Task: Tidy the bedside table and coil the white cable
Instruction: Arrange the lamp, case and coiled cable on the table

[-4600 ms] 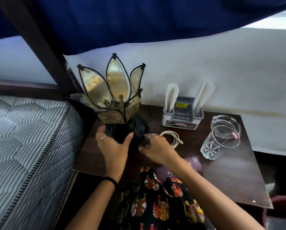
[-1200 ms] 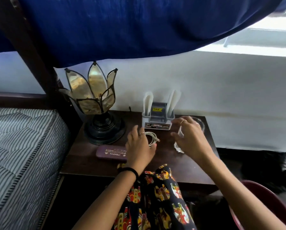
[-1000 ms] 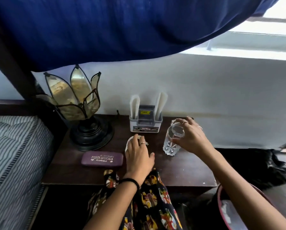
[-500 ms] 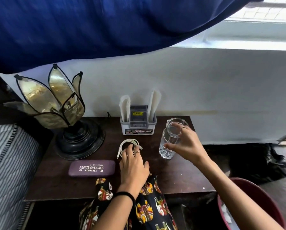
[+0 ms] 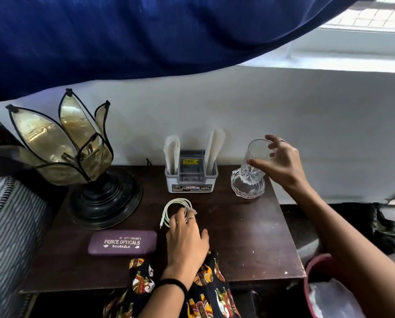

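Far left, the petal lamp (image 5: 77, 161) stands on the tabletop (image 5: 249, 244), beside the striped mattress (image 5: 6, 237); 4.6 s ago both hands gripped its base, and now neither touches it. Near its base lies the purple spectacle case (image 5: 122, 242), closed and square to the near edge. At centre, the white cable (image 5: 176, 208) lies coiled in several loops, just near of the grey organiser (image 5: 191, 177) at the wall. The left hand (image 5: 186, 239) rests flat, its fingertips on the near side of the coil; its grip is loose and closes on nothing. To the right, the right hand (image 5: 281, 161) holds the drinking glass (image 5: 254, 164) by its rim and side, tilted, its foot lowered into the glass dish (image 5: 247, 188). 0.5 s ago the glass was nearer, beside the cable; it has since moved to the far right corner. Judgement: coiling looks complete, and setting the glass upright in the dish appears to be 1 of the last tidying steps.
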{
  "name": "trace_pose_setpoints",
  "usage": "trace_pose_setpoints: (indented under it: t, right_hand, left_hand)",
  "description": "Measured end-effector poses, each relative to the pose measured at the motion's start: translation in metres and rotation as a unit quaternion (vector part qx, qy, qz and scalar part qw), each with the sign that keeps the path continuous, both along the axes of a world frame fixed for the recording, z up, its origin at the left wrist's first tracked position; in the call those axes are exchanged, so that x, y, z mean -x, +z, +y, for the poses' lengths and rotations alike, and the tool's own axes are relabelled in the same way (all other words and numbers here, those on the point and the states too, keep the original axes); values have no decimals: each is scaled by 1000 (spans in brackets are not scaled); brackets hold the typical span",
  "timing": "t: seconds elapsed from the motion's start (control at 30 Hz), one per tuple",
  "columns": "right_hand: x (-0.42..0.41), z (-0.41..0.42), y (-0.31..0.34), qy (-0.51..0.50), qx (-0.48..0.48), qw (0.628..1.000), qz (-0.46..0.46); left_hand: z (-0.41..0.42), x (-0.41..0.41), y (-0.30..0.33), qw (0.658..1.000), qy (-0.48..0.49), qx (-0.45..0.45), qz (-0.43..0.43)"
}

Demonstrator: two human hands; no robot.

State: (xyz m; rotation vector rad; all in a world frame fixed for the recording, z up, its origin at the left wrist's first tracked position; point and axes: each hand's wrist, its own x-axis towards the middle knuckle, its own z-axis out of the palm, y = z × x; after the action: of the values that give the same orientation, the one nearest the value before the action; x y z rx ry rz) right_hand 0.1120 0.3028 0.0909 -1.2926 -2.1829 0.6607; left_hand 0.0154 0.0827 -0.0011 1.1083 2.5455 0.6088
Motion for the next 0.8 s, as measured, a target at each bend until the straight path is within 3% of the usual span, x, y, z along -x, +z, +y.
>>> trace_pose_setpoints:
  t: [0.8]
  right_hand:
    - [5, 5, -32, -4, 50, 998, -46]
  left_hand:
    - [1, -2, -1, 1000, -9, 2, 1]
